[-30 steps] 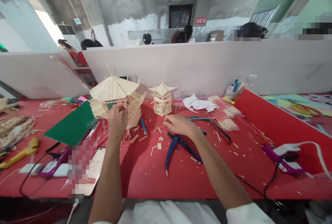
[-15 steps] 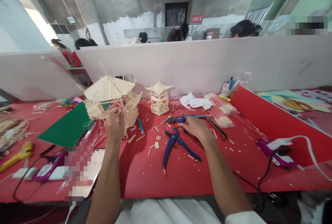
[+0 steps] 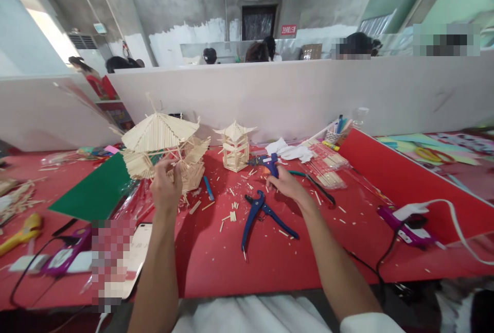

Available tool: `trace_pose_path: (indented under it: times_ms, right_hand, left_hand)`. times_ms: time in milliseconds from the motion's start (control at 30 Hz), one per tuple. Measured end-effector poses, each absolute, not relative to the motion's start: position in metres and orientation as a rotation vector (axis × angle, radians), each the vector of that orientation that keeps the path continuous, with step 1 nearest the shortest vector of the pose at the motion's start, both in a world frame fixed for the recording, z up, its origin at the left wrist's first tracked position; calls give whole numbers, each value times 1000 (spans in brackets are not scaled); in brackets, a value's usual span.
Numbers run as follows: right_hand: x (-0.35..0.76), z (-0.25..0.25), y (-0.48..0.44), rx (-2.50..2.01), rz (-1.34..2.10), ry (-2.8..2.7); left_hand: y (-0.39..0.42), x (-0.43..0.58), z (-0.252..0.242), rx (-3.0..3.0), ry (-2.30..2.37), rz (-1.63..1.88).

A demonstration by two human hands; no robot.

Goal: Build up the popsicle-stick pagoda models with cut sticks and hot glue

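Observation:
My right hand [image 3: 285, 181] grips a blue hot glue gun [image 3: 272, 163], raised off the table with its nozzle pointing left. My left hand [image 3: 166, 181] is closed in a pinch in front of a large pavilion model [image 3: 160, 132] built of thin wooden sticks; whatever sits between its fingertips is too small to make out. Behind the glue gun's nozzle stands a smaller stick pavilion [image 3: 235, 150]. Blue-handled cutters [image 3: 257, 217] lie between my forearms. Short cut stick pieces [image 3: 233, 215] are scattered near them.
At left are a green board [image 3: 92, 186], a phone [image 3: 135, 258] and a yellow glue gun [image 3: 25, 232]. A white cloth [image 3: 287, 150] and bagged sticks [image 3: 328, 165] lie at back right. A red board [image 3: 405, 183] borders the right side; a white partition [image 3: 270, 96] runs behind.
My right hand has lifted the glue gun from the table and turned it upright, with its nozzle near the small pavilion. My left hand stays by the large pavilion.

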State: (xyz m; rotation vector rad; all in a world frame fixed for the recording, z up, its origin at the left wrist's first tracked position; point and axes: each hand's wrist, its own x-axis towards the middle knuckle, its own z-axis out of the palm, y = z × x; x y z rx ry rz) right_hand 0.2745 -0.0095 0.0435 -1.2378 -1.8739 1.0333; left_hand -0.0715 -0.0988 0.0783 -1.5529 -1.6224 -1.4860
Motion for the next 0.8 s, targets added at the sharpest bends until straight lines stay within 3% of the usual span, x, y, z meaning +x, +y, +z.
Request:
trace_pose_path:
  times_ms: [100, 400, 800]
  right_hand:
    - [259, 54, -20, -870, 1198, -1685]
    - [218, 84, -27, -429, 1592, -1721]
    - [151, 103, -18, -741, 739, -2153]
  left_hand:
    - [-98, -71, 78, -1548, -1633, -1459]
    - [-98, -69, 76, -1537, -1662, -1473]
    - [-101, -64, 80, -1516, -1684, -1476]
